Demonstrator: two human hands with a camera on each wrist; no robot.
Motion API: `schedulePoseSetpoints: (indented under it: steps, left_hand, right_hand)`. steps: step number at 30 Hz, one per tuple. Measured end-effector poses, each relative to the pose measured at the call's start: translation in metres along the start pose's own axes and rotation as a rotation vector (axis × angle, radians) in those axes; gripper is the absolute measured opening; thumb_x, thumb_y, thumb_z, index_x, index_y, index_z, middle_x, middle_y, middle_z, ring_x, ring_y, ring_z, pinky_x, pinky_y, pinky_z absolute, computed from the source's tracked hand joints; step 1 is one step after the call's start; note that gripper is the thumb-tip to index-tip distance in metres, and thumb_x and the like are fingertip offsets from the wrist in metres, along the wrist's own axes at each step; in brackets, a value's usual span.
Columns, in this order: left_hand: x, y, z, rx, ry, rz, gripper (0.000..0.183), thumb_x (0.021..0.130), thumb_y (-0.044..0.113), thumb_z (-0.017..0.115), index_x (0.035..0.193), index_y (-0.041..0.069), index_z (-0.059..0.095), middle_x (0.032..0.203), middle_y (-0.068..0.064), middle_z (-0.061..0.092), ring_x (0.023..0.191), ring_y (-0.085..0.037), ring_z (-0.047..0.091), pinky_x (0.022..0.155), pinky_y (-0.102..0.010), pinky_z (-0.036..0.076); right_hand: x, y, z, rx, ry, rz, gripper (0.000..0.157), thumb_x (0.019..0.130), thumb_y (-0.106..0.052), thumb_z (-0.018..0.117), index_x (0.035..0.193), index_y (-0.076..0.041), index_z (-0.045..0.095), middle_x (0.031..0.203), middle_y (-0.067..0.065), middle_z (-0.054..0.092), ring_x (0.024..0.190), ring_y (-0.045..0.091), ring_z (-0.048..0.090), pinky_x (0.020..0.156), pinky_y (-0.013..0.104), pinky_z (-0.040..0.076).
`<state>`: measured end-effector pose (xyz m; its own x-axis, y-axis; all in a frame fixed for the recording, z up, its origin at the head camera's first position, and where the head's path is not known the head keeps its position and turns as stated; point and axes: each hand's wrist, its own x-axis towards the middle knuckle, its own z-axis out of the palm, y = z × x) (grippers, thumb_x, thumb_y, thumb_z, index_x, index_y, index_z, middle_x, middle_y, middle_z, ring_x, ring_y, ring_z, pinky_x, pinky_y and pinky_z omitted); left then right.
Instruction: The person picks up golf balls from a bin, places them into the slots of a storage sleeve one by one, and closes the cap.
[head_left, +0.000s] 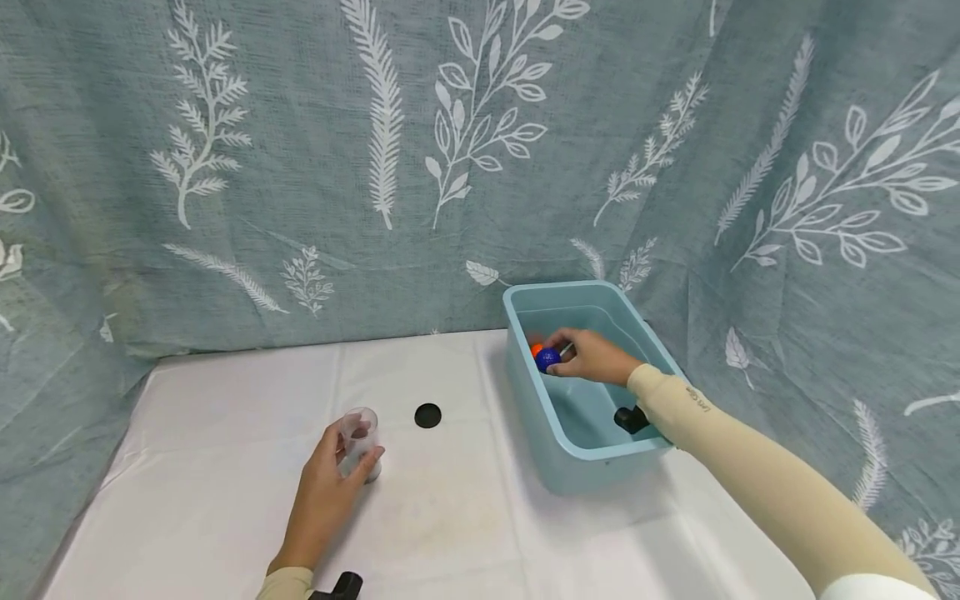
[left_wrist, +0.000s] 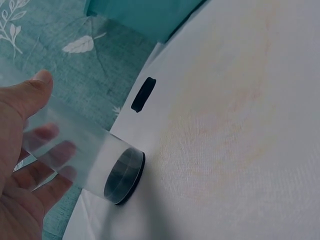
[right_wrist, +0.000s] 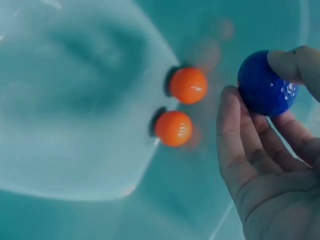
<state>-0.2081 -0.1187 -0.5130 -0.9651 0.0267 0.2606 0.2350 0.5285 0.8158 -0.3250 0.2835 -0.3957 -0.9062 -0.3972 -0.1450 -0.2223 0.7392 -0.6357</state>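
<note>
In the head view my left hand (head_left: 324, 492) grips a clear plastic tube (left_wrist: 90, 145) standing upright on the white cloth. A black base (left_wrist: 126, 179) closes its bottom end, and the top is uncovered. My right hand (head_left: 598, 358) reaches into a light blue plastic tub (head_left: 600, 475). Between thumb and fingers it pinches a dark blue ball (right_wrist: 265, 82) with a dimpled, shiny surface. Two orange balls, one (right_wrist: 188, 85) above the other (right_wrist: 173, 128) in the right wrist view, lie on the tub's floor beside that hand.
A round black cap (head_left: 427, 415) lies on the white tablecloth (head_left: 435, 517), between the tube and the tub. Behind the table hangs a grey-green curtain (head_left: 300, 150) with white leaf patterns. The tub's raised walls surround my right hand.
</note>
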Motion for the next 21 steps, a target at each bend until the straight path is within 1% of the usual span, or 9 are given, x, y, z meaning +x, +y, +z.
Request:
schedulePoseSetpoints:
  steps: [2,6,11,15,21]
  left_hand:
    - [0.0,0.002,0.0,0.0,-0.001,0.003,0.063,0.089,0.042,0.065,0.138,0.012,0.039,0.126,0.002,0.054,0.12,-0.02,0.05,0.1,-0.038,0.042]
    - [0.001,0.007,0.001,0.0,0.005,0.022,0.064,0.087,0.045,0.065,0.137,0.013,0.041,0.125,0.003,0.055,0.118,-0.018,0.051,0.099,-0.037,0.042]
    - [-0.001,0.012,-0.005,0.017,0.03,0.034,0.063,0.086,0.045,0.067,0.135,0.014,0.043,0.122,0.005,0.057,0.115,-0.016,0.053,0.098,-0.034,0.043]
    - [-0.003,0.02,-0.01,0.013,0.03,0.055,0.062,0.085,0.043,0.069,0.134,0.015,0.045,0.121,0.007,0.058,0.114,-0.013,0.054,0.098,-0.032,0.043]
    - [-0.001,0.039,-0.016,0.044,0.017,0.106,0.061,0.085,0.042,0.069,0.134,0.014,0.045,0.119,0.006,0.059,0.114,-0.014,0.054,0.097,-0.035,0.046]
  right_hand:
    - [-0.005,-0.006,-0.004,0.034,0.027,0.016,0.041,0.086,-0.024,0.071,0.12,-0.008,0.056,0.111,0.008,0.06,0.096,0.021,0.061,0.076,0.031,0.054]
    - [-0.018,-0.019,-0.014,0.107,0.072,0.017,0.043,0.086,-0.027,0.072,0.122,-0.011,0.055,0.115,0.006,0.059,0.1,0.023,0.06,0.079,0.034,0.054]
    - [-0.022,-0.043,-0.022,0.171,0.122,-0.015,0.046,0.085,-0.032,0.072,0.125,-0.017,0.054,0.118,0.003,0.058,0.105,0.021,0.059,0.085,0.038,0.053]
    - [-0.026,-0.062,-0.024,0.239,0.127,-0.042,0.049,0.085,-0.034,0.072,0.127,-0.019,0.052,0.119,0.002,0.059,0.106,0.018,0.058,0.089,0.038,0.051]
    - [-0.033,-0.091,-0.019,0.333,0.162,-0.12,0.049,0.084,-0.034,0.073,0.126,-0.021,0.054,0.119,0.0,0.058,0.106,0.017,0.058,0.084,0.036,0.053]
